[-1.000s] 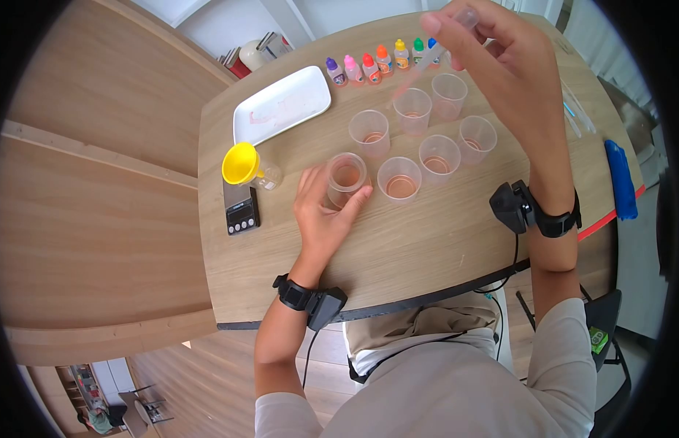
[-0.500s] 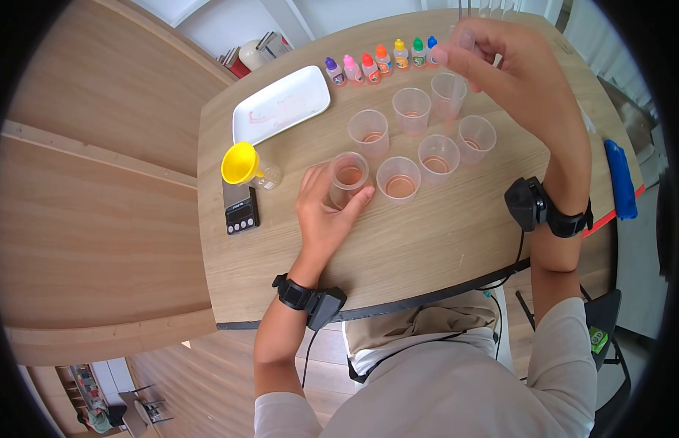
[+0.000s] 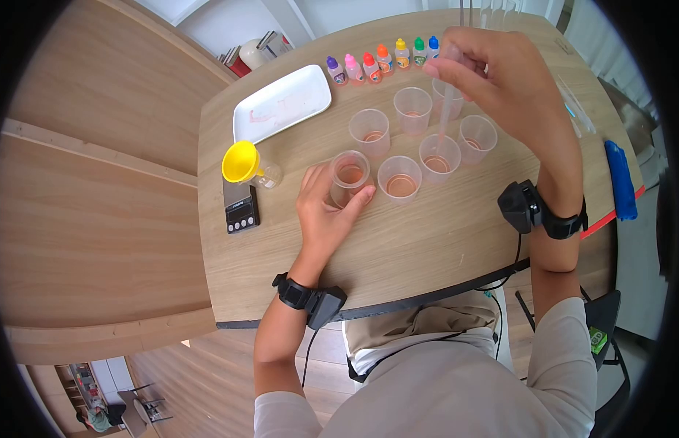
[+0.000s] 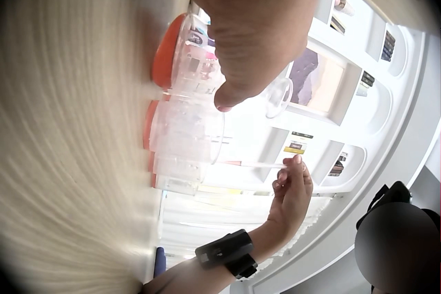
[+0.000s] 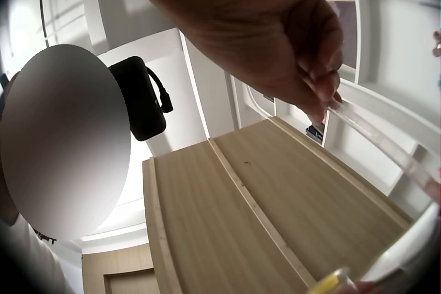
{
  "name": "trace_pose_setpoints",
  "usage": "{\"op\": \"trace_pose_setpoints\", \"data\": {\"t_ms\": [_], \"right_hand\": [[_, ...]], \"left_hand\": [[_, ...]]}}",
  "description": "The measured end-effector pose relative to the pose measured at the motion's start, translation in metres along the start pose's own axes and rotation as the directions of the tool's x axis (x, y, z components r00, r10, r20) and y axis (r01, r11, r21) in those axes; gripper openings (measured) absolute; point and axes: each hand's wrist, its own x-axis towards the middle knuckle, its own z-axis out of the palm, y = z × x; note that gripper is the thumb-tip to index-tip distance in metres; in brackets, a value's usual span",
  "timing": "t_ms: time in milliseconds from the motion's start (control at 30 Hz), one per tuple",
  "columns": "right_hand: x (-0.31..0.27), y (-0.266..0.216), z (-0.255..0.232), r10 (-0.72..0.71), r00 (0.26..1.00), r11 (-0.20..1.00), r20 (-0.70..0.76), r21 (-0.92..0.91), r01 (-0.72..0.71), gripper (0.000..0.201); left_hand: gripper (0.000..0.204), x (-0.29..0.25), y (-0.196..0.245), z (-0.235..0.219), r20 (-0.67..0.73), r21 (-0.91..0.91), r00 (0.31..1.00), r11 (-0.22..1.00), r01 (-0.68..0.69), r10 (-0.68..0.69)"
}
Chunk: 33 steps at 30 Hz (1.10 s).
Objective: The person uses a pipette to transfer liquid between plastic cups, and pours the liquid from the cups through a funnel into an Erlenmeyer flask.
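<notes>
At the near left of the cup cluster on the worktop (image 3: 427, 244), the left hand (image 3: 323, 210) curls round a clear cup (image 3: 350, 175) of pinkish liquid. Farther right, the right hand (image 3: 506, 82) pinches a slim dropper (image 3: 446, 108) by its upper end, the tip at the mouth of another cup (image 3: 439, 163); whether it touches the liquid cannot be told. Held so far from its tip, the dropper could swing wide with a slight wrist tilt, dripping onto the worktop or into the neighbouring right cup (image 3: 477, 139). A knock against the rim might topple the receiving cup, which neither hand steadies. Too firm a left squeeze could flex the held cup and slosh its liquid.
</notes>
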Motion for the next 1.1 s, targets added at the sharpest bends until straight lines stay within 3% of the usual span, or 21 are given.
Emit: {"op": "trace_pose_setpoints", "data": {"t_ms": [367, 433, 567, 667, 733, 1100], "right_hand": [[-0.001, -0.007, 0.01, -0.008, 1.0, 0.999, -0.028, -0.04, 0.007, 0.026], [-0.002, -0.006, 0.014, -0.04, 0.999, 0.989, -0.011, -0.143, 0.038, 0.025], [-0.005, -0.009, 0.028, -0.071, 0.997, 0.984, 0.021, -0.162, 0.073, 0.025], [-0.006, -0.012, 0.038, -0.163, 0.982, 0.981, -0.093, -0.125, 0.151, 0.024], [-0.004, -0.02, 0.033, -0.061, 0.998, 0.996, 0.018, -0.059, 0.062, 0.024], [-0.002, -0.024, 0.034, -0.01, 0.999, 1.0, -0.036, 0.005, 0.01, 0.03]], "left_hand": [[0.044, 0.0, 0.002, 0.0, 0.009, -0.023, 1.0, 0.999, 0.028, -0.028], [0.044, 0.0, 0.003, 0.0, 0.02, -0.025, 0.999, 0.999, 0.041, -0.04], [0.044, 0.001, 0.001, 0.0, 0.027, -0.01, 0.999, 1.0, 0.024, -0.024], [0.045, 0.0, 0.0, -0.001, 0.048, -0.074, 0.997, 0.996, 0.057, -0.053], [0.048, 0.0, 0.001, -0.003, 0.125, -0.05, 0.987, 0.992, 0.112, -0.105], [0.048, 0.0, -0.002, -0.003, 0.149, -0.059, 0.984, 0.993, 0.104, -0.094]]}}
